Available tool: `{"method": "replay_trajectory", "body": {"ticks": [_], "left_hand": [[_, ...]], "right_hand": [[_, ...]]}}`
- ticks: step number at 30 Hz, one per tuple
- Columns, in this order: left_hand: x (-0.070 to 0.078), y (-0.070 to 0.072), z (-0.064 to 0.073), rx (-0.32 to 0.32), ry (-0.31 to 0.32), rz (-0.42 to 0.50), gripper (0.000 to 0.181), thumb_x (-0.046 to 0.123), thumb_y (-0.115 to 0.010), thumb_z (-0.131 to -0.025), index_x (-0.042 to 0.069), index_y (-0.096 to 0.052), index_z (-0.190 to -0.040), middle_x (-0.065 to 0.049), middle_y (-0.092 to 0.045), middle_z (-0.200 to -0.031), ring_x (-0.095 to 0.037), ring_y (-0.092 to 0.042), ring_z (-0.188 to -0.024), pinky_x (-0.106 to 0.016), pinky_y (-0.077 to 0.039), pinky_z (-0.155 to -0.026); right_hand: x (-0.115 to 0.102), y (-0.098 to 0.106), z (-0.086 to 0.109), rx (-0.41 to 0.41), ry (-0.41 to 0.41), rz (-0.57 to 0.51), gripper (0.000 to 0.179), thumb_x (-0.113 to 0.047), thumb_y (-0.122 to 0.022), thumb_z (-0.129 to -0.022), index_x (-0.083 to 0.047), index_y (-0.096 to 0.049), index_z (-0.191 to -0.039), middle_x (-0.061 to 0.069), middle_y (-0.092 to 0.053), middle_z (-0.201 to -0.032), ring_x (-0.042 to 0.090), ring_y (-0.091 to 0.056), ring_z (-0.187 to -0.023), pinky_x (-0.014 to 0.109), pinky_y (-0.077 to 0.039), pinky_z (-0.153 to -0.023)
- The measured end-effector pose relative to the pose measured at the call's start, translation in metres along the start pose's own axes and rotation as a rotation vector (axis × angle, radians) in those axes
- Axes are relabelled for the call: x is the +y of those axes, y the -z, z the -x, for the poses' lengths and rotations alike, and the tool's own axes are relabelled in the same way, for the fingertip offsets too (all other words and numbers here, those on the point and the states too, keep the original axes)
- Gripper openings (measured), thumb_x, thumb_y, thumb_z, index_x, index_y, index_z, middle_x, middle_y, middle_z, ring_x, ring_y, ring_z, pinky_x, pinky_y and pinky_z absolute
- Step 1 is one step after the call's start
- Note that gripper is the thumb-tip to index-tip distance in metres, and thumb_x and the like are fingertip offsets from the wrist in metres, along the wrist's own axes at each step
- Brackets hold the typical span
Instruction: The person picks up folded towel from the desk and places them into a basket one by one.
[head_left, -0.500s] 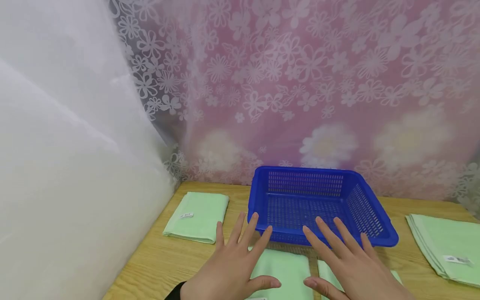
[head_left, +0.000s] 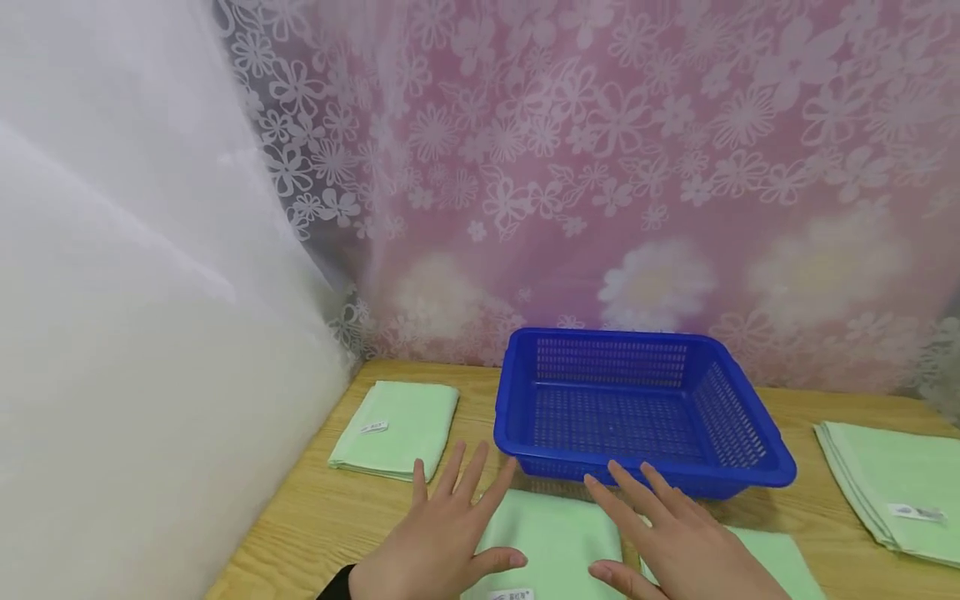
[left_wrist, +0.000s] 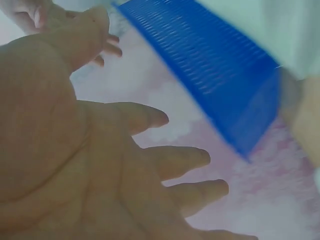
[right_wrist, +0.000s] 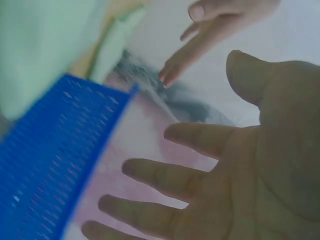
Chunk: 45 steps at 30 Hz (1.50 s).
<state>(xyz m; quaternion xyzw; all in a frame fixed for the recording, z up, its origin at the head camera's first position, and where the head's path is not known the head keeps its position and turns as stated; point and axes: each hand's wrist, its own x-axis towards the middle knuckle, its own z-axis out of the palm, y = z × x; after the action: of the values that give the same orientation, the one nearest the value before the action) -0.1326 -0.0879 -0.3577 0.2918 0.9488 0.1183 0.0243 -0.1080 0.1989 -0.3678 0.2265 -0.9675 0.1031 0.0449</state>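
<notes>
Both hands hover, fingers spread and straight, with nothing in them. In the head view my left hand [head_left: 438, 533] is over the left edge of a folded light green towel [head_left: 551, 542] with a white tag. My right hand [head_left: 675, 542] partly covers a second green towel [head_left: 776, 558] to its right. Just beyond the fingertips stands a blue plastic basket [head_left: 618, 417] with slotted walls and nothing inside. The left wrist view shows the left palm [left_wrist: 85, 165] with the basket [left_wrist: 200, 60] beyond it; the right wrist view shows the right palm [right_wrist: 235, 185].
Another folded green towel [head_left: 397, 429] lies at the back left of the wooden table [head_left: 300, 533], and one more [head_left: 900, 492] at the right edge. A white sheet [head_left: 135, 333] hangs on the left. Behind the basket hangs a pink flowered curtain [head_left: 562, 167].
Both hands have drawn back slightly toward the person and to the left, away from the basket's front rim. More of the two front towels shows. Basket and towels have stayed in place.
</notes>
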Motion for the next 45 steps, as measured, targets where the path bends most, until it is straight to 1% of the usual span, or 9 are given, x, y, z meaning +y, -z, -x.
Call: {"method": "replay_trajectory", "body": {"ticks": [3, 7, 12, 16, 22, 29, 33, 37, 45], "left_hand": [[-0.01, -0.017, 0.001, -0.037, 0.017, 0.029, 0.085, 0.066, -0.054, -0.091, 0.025, -0.026, -0.16, -0.019, -0.017, -0.165, -0.046, -0.012, -0.15, -0.083, -0.015, -0.101], [-0.022, -0.045, 0.001, -0.111, 0.05, 0.061, 0.082, 0.064, -0.057, -0.09, 0.026, -0.031, -0.158, -0.022, -0.022, -0.162, -0.049, -0.016, -0.148, -0.084, -0.014, -0.099], [-0.03, -0.081, 0.0, -0.204, 0.115, 0.042, 0.079, 0.07, -0.057, -0.088, 0.036, -0.034, -0.156, -0.019, -0.031, -0.159, -0.047, -0.025, -0.146, -0.08, -0.021, -0.101], [-0.031, -0.096, 0.003, -0.238, 0.152, 0.08, 0.083, 0.077, -0.058, -0.083, 0.041, -0.036, -0.154, -0.017, -0.034, -0.157, -0.044, -0.032, -0.143, -0.077, -0.026, -0.101], [-0.031, -0.094, 0.004, -0.163, 0.095, 0.005, 0.086, 0.08, -0.059, -0.079, 0.038, -0.04, -0.152, -0.016, -0.044, -0.144, -0.038, -0.044, -0.133, -0.067, -0.039, -0.099], [-0.03, -0.088, 0.005, -0.115, 0.035, -0.073, 0.083, 0.079, -0.06, -0.079, 0.036, -0.048, -0.149, -0.012, -0.05, -0.122, -0.023, -0.048, -0.109, -0.04, -0.048, -0.088], [-0.027, -0.086, 0.004, -0.105, 0.047, -0.027, 0.082, 0.074, -0.067, -0.078, 0.033, -0.05, -0.147, -0.009, -0.05, -0.107, -0.016, -0.048, -0.09, -0.032, -0.047, -0.077], [-0.022, -0.084, 0.001, -0.155, 0.125, 0.035, 0.08, 0.068, -0.072, -0.078, 0.034, -0.051, -0.147, -0.007, -0.051, -0.094, -0.011, -0.046, -0.077, -0.03, -0.047, -0.069], [-0.02, -0.081, -0.005, -0.239, 0.159, 0.195, 0.071, 0.042, -0.078, -0.084, 0.029, -0.05, -0.148, -0.003, -0.066, -0.106, -0.007, -0.059, -0.092, -0.031, -0.053, -0.083]], "right_hand": [[0.006, -0.019, 0.0, -0.114, -0.015, -0.016, 0.074, -0.075, -0.045, -0.09, -0.032, -0.048, -0.149, 0.011, -0.05, -0.149, 0.048, -0.048, -0.131, 0.066, -0.048, -0.085], [0.013, -0.05, 0.004, -0.17, 0.007, 0.059, 0.082, -0.081, -0.045, -0.085, -0.025, -0.053, -0.144, 0.015, -0.057, -0.139, 0.047, -0.056, -0.122, 0.063, -0.05, -0.085], [0.015, -0.085, 0.01, -0.082, 0.111, 0.229, 0.079, -0.084, -0.043, -0.084, -0.028, -0.061, -0.136, 0.01, -0.068, -0.118, 0.03, -0.066, -0.099, 0.043, -0.054, -0.069], [0.012, -0.103, 0.011, 0.018, 0.162, 0.283, 0.071, -0.081, -0.044, -0.086, -0.027, -0.069, -0.125, 0.009, -0.069, -0.109, 0.024, -0.065, -0.084, 0.034, -0.049, -0.06], [0.01, -0.107, 0.008, 0.118, 0.187, 0.258, 0.072, -0.081, -0.05, -0.084, -0.021, -0.072, -0.117, 0.014, -0.066, -0.109, 0.026, -0.063, -0.074, 0.034, -0.047, -0.053], [0.004, -0.103, 0.005, 0.029, 0.084, 0.105, 0.072, -0.08, -0.056, -0.081, -0.018, -0.069, -0.115, 0.015, -0.057, -0.112, 0.024, -0.057, -0.069, 0.032, -0.043, -0.046], [0.0, -0.098, 0.005, -0.032, -0.037, 0.056, 0.078, -0.088, -0.053, -0.075, -0.021, -0.064, -0.113, 0.008, -0.049, -0.105, 0.013, -0.042, -0.062, 0.03, -0.034, -0.041], [0.001, -0.097, 0.005, -0.055, -0.085, 0.04, 0.081, -0.09, -0.053, -0.072, -0.02, -0.061, -0.113, 0.004, -0.044, -0.094, 0.013, -0.035, -0.06, 0.031, -0.03, -0.04], [-0.001, -0.096, 0.003, -0.089, -0.039, -0.015, 0.082, -0.087, -0.055, -0.074, -0.017, -0.06, -0.117, -0.002, -0.041, -0.081, 0.01, -0.037, -0.055, 0.03, -0.033, -0.042]]}}
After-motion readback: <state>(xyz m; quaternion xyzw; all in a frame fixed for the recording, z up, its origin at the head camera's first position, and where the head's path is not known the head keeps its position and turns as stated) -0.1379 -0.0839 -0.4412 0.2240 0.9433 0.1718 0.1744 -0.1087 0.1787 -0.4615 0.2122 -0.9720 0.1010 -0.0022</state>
